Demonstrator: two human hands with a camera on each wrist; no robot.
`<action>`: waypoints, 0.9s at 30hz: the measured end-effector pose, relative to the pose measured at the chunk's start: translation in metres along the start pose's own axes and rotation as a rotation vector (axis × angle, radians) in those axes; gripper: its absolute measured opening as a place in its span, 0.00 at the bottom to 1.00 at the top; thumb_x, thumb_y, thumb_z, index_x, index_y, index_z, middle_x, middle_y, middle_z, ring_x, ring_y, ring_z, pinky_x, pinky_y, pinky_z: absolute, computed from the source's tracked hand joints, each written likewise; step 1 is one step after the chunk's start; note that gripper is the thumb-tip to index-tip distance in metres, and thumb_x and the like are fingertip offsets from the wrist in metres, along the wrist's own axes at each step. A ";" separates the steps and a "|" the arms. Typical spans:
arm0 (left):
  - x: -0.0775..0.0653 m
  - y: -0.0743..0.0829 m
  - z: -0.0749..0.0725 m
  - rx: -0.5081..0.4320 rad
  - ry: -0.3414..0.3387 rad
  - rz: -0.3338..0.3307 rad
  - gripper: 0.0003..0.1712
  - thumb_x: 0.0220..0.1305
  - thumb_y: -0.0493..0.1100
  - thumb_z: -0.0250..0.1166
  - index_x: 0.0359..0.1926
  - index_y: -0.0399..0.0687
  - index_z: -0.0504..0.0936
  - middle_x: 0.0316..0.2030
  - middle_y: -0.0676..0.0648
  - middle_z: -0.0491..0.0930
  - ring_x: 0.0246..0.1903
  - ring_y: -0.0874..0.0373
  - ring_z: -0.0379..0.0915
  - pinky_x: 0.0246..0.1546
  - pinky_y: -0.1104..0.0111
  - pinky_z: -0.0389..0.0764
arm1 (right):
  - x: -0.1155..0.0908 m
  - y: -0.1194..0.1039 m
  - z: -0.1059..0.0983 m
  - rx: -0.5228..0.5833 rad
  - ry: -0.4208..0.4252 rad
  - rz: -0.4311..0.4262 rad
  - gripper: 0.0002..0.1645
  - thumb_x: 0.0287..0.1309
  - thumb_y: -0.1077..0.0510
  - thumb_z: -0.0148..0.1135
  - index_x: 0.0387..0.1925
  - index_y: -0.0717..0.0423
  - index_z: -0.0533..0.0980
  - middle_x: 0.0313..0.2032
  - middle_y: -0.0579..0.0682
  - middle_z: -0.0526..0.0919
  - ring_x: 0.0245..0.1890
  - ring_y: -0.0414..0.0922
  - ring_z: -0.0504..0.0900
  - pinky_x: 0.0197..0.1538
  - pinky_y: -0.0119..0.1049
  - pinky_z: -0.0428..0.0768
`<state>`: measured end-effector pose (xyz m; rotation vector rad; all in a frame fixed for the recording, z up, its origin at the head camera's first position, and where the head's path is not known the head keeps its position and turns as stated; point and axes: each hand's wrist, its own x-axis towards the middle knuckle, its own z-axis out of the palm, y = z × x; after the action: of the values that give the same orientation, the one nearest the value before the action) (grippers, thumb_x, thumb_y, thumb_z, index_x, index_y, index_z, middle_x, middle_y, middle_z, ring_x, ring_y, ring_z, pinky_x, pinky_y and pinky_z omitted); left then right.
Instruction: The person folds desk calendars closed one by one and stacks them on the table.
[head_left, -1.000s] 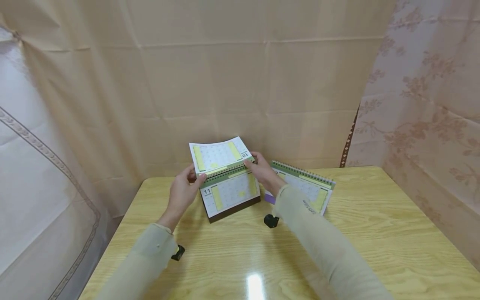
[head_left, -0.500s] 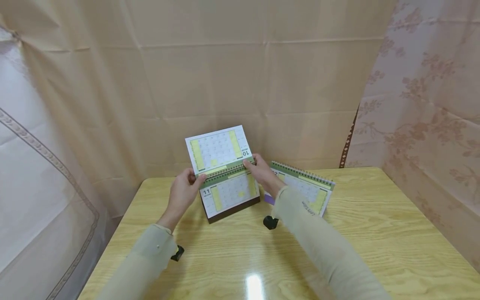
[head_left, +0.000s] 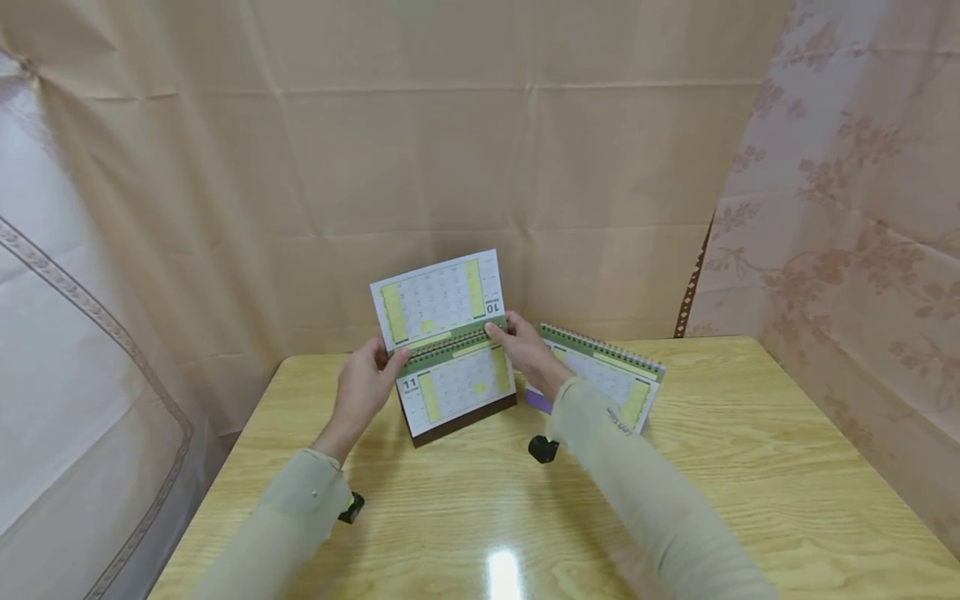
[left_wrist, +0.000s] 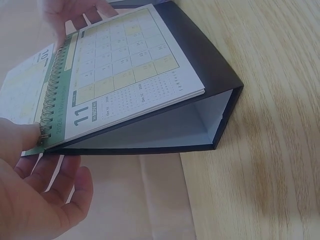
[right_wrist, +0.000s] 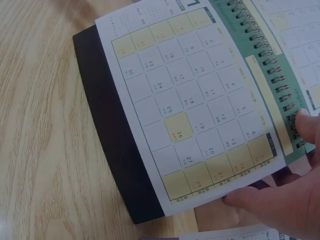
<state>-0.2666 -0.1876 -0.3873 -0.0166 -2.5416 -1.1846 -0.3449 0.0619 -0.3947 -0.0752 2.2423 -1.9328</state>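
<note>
A spiral-bound desk calendar with a dark folding stand stands tilted at the back of the table, its page 11 facing me. Above the coil, the page marked 10 is upside down and raised toward the curtain. My left hand pinches the left end of the coil edge, thumb on top and fingers beneath, as the left wrist view shows. At the other end my right hand grips the binding, with its thumb on the coil. The stand's hollow triangular side shows in the left wrist view.
A second desk calendar with a purple base stands to the right, partly hidden by the right forearm. Beige curtain hangs close behind the wooden table. Black wrist cameras hang below the sleeves.
The page marked 10 has swung up from lying flatter to standing more upright, and its far edge has shifted slightly right. Both hands keep their hold on the coil ends.
</note>
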 end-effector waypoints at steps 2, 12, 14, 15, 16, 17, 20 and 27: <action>0.000 0.000 0.000 -0.003 -0.003 0.007 0.17 0.73 0.49 0.64 0.46 0.37 0.81 0.35 0.42 0.83 0.33 0.51 0.76 0.31 0.65 0.74 | 0.000 0.001 0.000 0.005 0.002 -0.003 0.16 0.74 0.48 0.57 0.55 0.50 0.74 0.47 0.53 0.76 0.48 0.49 0.73 0.53 0.45 0.70; 0.000 0.002 -0.001 0.029 -0.020 0.020 0.19 0.75 0.50 0.62 0.52 0.37 0.80 0.37 0.41 0.84 0.33 0.51 0.77 0.29 0.64 0.74 | -0.001 0.010 0.002 -0.075 0.025 -0.141 0.19 0.75 0.45 0.55 0.60 0.47 0.72 0.52 0.53 0.79 0.52 0.51 0.78 0.59 0.49 0.74; 0.000 0.003 0.000 0.038 -0.015 0.037 0.19 0.75 0.50 0.61 0.52 0.37 0.80 0.36 0.41 0.84 0.32 0.50 0.78 0.28 0.64 0.74 | -0.003 0.011 0.003 -0.085 0.031 -0.159 0.19 0.76 0.45 0.54 0.61 0.46 0.72 0.53 0.53 0.79 0.53 0.52 0.78 0.59 0.50 0.75; 0.000 0.003 0.001 0.041 -0.011 0.046 0.19 0.75 0.50 0.61 0.52 0.37 0.80 0.36 0.41 0.84 0.32 0.50 0.78 0.28 0.64 0.74 | -0.003 0.011 0.003 -0.090 0.034 -0.164 0.19 0.76 0.45 0.54 0.61 0.46 0.71 0.53 0.53 0.78 0.53 0.52 0.78 0.59 0.50 0.75; 0.000 0.003 0.001 0.043 -0.009 0.050 0.19 0.75 0.50 0.61 0.53 0.38 0.80 0.36 0.41 0.85 0.32 0.50 0.78 0.28 0.64 0.74 | -0.004 0.010 0.003 -0.087 0.034 -0.167 0.19 0.76 0.46 0.53 0.61 0.46 0.71 0.53 0.54 0.78 0.53 0.52 0.78 0.59 0.50 0.75; 0.000 0.003 0.001 0.044 -0.009 0.053 0.19 0.75 0.50 0.61 0.53 0.38 0.80 0.36 0.41 0.85 0.32 0.50 0.78 0.28 0.64 0.74 | -0.004 0.010 0.003 -0.081 0.032 -0.167 0.19 0.76 0.46 0.53 0.61 0.46 0.71 0.53 0.54 0.78 0.52 0.52 0.78 0.59 0.50 0.75; 0.000 0.003 0.002 0.041 -0.015 0.049 0.19 0.75 0.50 0.61 0.54 0.39 0.80 0.36 0.42 0.85 0.32 0.51 0.78 0.28 0.64 0.75 | -0.005 0.009 0.003 -0.065 0.031 -0.162 0.18 0.76 0.47 0.54 0.62 0.47 0.72 0.52 0.55 0.78 0.52 0.52 0.78 0.58 0.50 0.75; 0.004 0.001 -0.006 0.053 -0.006 0.063 0.16 0.71 0.49 0.66 0.47 0.39 0.83 0.36 0.41 0.85 0.33 0.50 0.79 0.26 0.65 0.75 | -0.006 0.002 0.003 -0.084 0.074 -0.179 0.18 0.74 0.52 0.59 0.59 0.54 0.75 0.53 0.57 0.79 0.54 0.53 0.79 0.57 0.48 0.77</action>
<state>-0.2682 -0.1922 -0.3820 -0.0867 -2.5566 -1.0952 -0.3384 0.0606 -0.3960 -0.2260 2.4413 -1.9560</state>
